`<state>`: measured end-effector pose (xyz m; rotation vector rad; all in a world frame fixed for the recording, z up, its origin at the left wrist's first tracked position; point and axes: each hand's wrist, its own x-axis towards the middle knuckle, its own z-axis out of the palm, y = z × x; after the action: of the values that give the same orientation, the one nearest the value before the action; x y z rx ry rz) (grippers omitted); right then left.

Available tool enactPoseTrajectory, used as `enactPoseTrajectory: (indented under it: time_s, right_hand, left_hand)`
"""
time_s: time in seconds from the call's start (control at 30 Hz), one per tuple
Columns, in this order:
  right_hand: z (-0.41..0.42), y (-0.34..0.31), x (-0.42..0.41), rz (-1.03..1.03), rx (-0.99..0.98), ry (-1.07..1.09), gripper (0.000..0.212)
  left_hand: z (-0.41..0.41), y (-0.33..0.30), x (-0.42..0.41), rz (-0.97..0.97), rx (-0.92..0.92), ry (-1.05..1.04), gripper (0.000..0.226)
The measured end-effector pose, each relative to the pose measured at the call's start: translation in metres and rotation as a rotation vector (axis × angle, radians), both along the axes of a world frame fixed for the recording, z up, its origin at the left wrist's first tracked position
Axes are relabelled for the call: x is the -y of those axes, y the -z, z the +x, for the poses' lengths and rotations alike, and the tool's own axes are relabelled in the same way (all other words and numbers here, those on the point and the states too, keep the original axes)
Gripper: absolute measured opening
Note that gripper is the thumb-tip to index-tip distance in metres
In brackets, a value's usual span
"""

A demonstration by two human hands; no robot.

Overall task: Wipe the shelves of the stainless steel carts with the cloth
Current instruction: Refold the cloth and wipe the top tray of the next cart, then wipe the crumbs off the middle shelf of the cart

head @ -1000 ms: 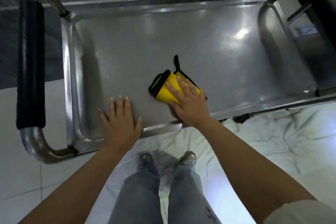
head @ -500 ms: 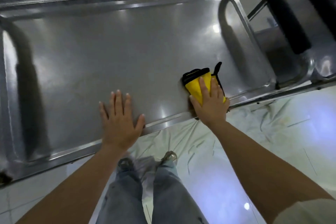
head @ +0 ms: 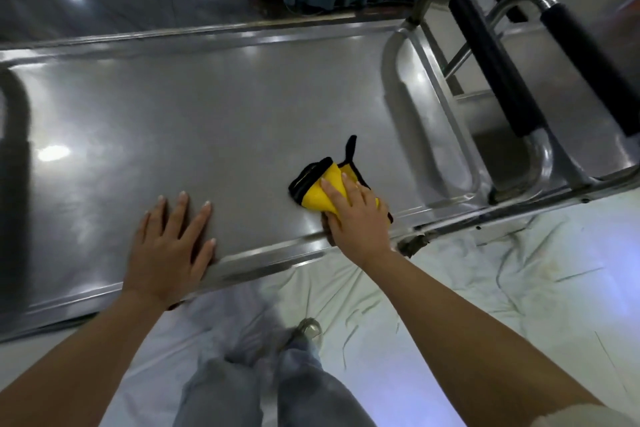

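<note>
The top shelf of a stainless steel cart (head: 214, 114) fills the upper half of the head view. A folded yellow cloth with black trim (head: 317, 189) lies on the shelf near its front edge, right of centre. My right hand (head: 356, 215) presses flat on the cloth with straight fingers. My left hand (head: 169, 243) rests flat on the shelf by the front rim, fingers spread, holding nothing.
The cart's right handle with a black grip (head: 495, 66) rises at the right end. A second cart's handle (head: 588, 59) stands just beyond it. A crumpled white sheet (head: 485, 274) covers the floor below. My legs (head: 270, 385) stand close to the cart's front rim.
My right hand slid the cloth right along the front edge, then back left a little. The left hand stayed flat on the shelf. The view shifted rightward along the cart.
</note>
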<state>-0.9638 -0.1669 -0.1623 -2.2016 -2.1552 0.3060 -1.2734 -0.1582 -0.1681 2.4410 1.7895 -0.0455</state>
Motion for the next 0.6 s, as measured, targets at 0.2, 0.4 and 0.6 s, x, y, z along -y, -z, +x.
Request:
enactPoseTrajectory:
  time_s: [0.2,0.4,0.6]
  right_hand:
    - [0.01,-0.019,0.04,-0.056,-0.143,-0.007,0.049]
    - [0.012,-0.038,0.114,-0.102,-0.688,0.103,0.044]
    - [0.005,-0.005,0.178,-0.151,-0.767,0.294,0.05]
  left_hand:
    - [0.021,-0.025,0.009,-0.133,-0.014,-0.11,0.076]
    - [0.033,-0.03,0.066,-0.271,0.092,0.084,0.087]
    - [0.009,-0.012,0.133,-0.252,0.175,0.263,0.062]
